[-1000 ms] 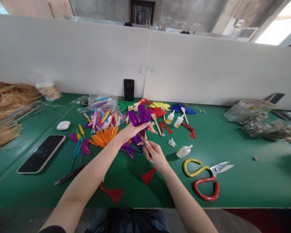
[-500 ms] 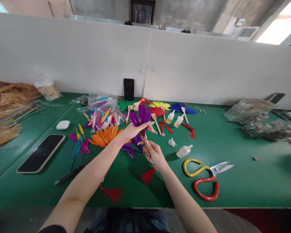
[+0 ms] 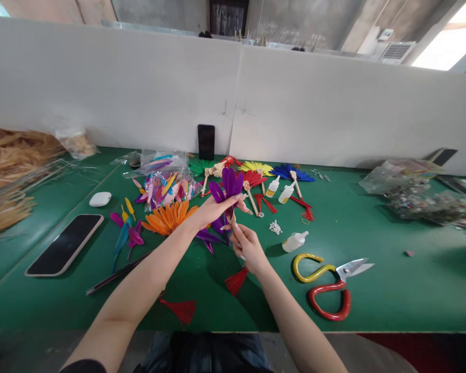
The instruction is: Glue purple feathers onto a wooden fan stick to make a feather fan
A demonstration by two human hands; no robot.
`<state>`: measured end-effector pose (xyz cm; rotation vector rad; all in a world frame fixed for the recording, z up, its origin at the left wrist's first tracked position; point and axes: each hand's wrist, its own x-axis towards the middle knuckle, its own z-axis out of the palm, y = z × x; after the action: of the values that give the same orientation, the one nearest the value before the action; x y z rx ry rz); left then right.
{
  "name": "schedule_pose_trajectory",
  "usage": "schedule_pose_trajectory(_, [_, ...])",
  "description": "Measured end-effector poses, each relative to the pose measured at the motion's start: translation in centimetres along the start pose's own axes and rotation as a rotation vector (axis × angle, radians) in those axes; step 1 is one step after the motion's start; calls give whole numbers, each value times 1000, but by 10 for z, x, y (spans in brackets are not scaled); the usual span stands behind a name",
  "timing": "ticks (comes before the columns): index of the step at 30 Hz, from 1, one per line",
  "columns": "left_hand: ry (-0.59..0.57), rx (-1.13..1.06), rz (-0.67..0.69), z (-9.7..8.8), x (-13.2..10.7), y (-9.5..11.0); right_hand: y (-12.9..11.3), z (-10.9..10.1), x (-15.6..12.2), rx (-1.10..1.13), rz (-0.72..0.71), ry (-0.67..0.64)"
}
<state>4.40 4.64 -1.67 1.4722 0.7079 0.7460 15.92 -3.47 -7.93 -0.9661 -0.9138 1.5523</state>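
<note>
Purple feathers [image 3: 232,182] stand up in a small fan between my two hands. My left hand [image 3: 215,208] is closed around the feathers, its thumb and fingers near their lower part. Below it, my right hand [image 3: 247,244] grips the fan's wooden handle, which is mostly hidden by the fingers. A red tassel [image 3: 236,281] hangs beneath my right hand. More purple feathers [image 3: 209,237] lie under and beside my left hand. To their left, an orange feather fan [image 3: 169,217] rests on the table, partly behind my left forearm.
Finished-looking feather fans, one blue [image 3: 293,172], lie at the back beside glue bottles [image 3: 286,192]. White beads [image 3: 275,227], another glue bottle [image 3: 295,242] and large scissors [image 3: 339,285] are on the right. At left are a phone [image 3: 66,244], loose feathers [image 3: 122,241] and bagged feathers [image 3: 171,187].
Almost nothing differs. The purple feathers tilt very slightly, while both hands keep nearly the same place and grip.
</note>
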Motion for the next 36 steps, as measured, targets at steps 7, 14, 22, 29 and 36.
schedule_pose_trajectory(7, [2, 44, 10, 2, -2, 3, -2, 2, 0, -9, 10, 19])
schedule_pose_trajectory(14, [-8, 94, 1, 5, -2, 4, -2, 2, 0, -11, 11, 38])
schedule_pose_trajectory(22, [-10, 146, -5, 9, -5, 10, 0, -1, 1, 34, 14, 26])
schedule_pose_trajectory(29, [2, 326, 76, 19, -5, 8, 0, -2, 2, 76, 26, 26])
schedule_pose_trajectory(36, [7, 272, 184, 28, -16, 34, -7, -14, 5, 108, 25, 148])
